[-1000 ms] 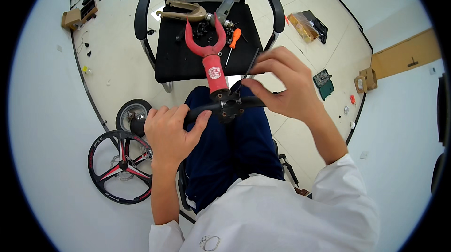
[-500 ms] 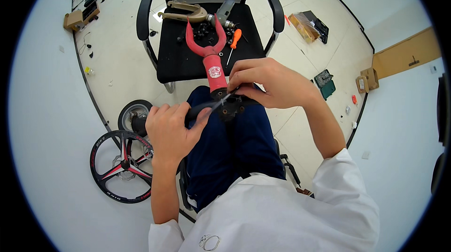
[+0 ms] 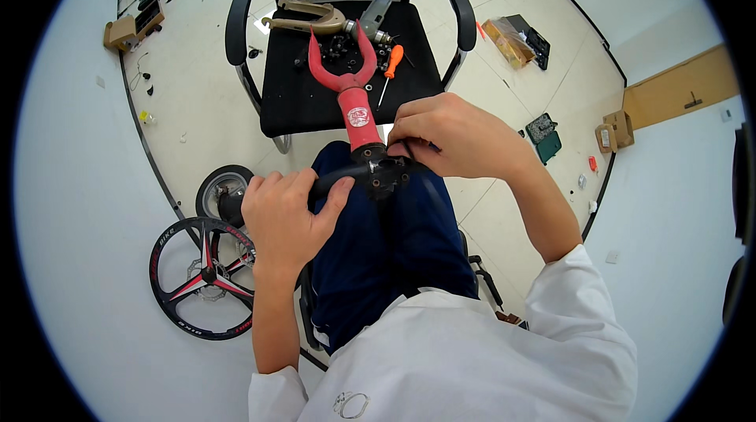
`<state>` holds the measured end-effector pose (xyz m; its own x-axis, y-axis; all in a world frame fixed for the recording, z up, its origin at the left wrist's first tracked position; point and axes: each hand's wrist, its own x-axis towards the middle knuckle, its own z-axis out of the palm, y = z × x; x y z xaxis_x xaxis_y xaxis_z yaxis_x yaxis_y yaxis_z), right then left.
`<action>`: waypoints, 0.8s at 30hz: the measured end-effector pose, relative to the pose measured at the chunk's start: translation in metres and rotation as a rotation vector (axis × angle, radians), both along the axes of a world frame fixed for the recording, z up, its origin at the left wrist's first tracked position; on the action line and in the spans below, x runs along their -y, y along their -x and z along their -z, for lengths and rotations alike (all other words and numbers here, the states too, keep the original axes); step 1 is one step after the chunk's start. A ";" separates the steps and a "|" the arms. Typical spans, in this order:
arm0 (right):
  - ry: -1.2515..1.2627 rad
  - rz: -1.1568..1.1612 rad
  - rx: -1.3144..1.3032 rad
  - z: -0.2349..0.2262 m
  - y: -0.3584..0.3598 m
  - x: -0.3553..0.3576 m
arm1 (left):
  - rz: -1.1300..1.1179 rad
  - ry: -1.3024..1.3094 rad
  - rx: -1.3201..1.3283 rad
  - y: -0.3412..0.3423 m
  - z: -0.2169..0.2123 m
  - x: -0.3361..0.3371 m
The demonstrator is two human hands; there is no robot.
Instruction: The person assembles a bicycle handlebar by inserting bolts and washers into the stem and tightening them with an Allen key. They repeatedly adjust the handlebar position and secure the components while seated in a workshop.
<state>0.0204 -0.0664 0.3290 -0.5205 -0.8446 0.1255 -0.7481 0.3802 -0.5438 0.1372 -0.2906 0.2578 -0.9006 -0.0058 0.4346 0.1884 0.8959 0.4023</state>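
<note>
"Stem clamp (image 3: pixel 383 181): where's it being held?"
"Over lap (image 3: pixel 378 253), btwn both hands; R hand (image 3: pixel 465 137) is nearer, being held at its upper R edge."
"Grip?"
"Handlebar (image 3: pixel 342 181) is being gripped by closed L hand (image 3: pixel 287 221); slim dark tool (image 3: pixel 408 149), part hidden, is being pinched by R hand."
"Axis?"
"Handlebar's being held roughly crosswise; red fork (image 3: pixel 359 117) is being pointed fwd."

Apparently free passage left of red fork (image 3: pixel 358 113), black chair (image 3: pixel 285 103) the obstacle beyond.
</note>
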 end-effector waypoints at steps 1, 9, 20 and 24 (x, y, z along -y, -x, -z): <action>0.019 -0.034 0.022 0.000 0.003 0.001 | 0.001 0.002 0.002 0.000 0.000 0.000; 0.138 -0.118 0.226 -0.002 0.020 -0.011 | -0.006 0.015 0.009 0.000 -0.003 0.000; -0.242 0.116 0.051 -0.017 0.006 -0.038 | 0.002 0.051 -0.014 0.001 -0.003 -0.003; -0.168 0.104 -0.123 -0.012 0.028 -0.030 | 0.005 0.059 -0.024 0.003 -0.005 -0.004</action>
<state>-0.0080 -0.0363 0.3406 -0.5952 -0.8017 0.0558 -0.7570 0.5360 -0.3738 0.1341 -0.2870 0.2630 -0.8899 0.0248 0.4554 0.2014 0.9172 0.3438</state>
